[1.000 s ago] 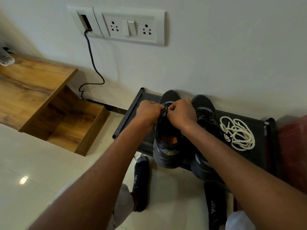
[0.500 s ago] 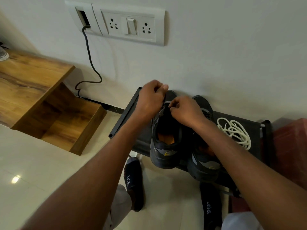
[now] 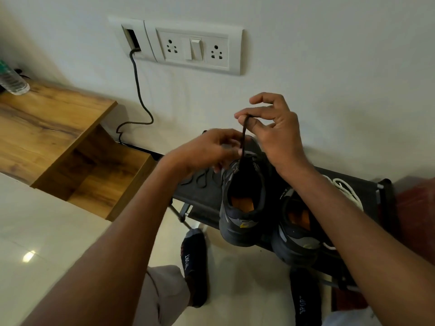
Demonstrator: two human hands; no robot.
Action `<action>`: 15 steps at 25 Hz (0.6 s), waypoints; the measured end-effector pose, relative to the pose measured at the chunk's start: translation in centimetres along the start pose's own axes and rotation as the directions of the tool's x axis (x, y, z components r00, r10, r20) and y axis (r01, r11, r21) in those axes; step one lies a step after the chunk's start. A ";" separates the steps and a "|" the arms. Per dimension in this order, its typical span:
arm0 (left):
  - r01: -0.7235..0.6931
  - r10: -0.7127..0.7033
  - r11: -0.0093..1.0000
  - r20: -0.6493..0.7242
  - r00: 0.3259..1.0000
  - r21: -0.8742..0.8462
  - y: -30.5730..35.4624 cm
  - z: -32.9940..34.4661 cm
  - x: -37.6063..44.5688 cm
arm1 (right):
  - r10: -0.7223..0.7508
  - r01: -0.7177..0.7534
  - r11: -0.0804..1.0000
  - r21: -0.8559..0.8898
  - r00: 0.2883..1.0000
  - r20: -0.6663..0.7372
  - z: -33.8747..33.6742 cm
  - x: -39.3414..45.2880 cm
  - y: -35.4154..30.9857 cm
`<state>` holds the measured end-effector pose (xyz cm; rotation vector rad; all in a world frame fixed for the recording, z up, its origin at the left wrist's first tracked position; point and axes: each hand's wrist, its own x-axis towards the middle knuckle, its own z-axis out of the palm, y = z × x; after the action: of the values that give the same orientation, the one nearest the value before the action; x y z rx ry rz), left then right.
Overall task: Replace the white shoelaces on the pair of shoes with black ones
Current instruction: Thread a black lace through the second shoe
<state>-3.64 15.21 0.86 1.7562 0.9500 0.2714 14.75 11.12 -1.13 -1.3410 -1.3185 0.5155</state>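
Two dark grey shoes stand side by side on a black rack [image 3: 202, 196], the left shoe [image 3: 242, 208] and the right shoe [image 3: 296, 234]. My right hand [image 3: 273, 130] is raised above the left shoe and pinches a black lace [image 3: 243, 140] between thumb and forefinger, pulling it up taut from the shoe's top eyelets. My left hand [image 3: 211, 151] is at the shoe's tongue, fingers curled round the same lace lower down. More black lace [image 3: 200, 180] lies in loops on the rack to the left. White laces [image 3: 348, 191] lie in a heap to the right, partly behind my right arm.
A white wall with a socket panel [image 3: 195, 48] and a hanging black cable [image 3: 138, 95] is right behind the rack. A wooden stepped unit [image 3: 58, 142] stands at the left with a plastic bottle [image 3: 11, 81] on it. My feet in dark socks [image 3: 195, 262] are on the tiled floor.
My right hand has risen from the shoe's tongue, drawing the black lace upward. My left hand has come down and stays by the tongue. The view has shifted a little.
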 end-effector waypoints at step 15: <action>-0.087 0.063 0.993 -0.272 0.960 -0.078 1.0 -0.7 -0.1 | -0.049 0.050 0.995 -0.089 0.999 0.013 0.3 -0.9 0.2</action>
<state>-3.67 15.54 2.05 1.7026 1.0473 0.6055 14.28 10.51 -1.69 -1.3769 -1.3947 0.4348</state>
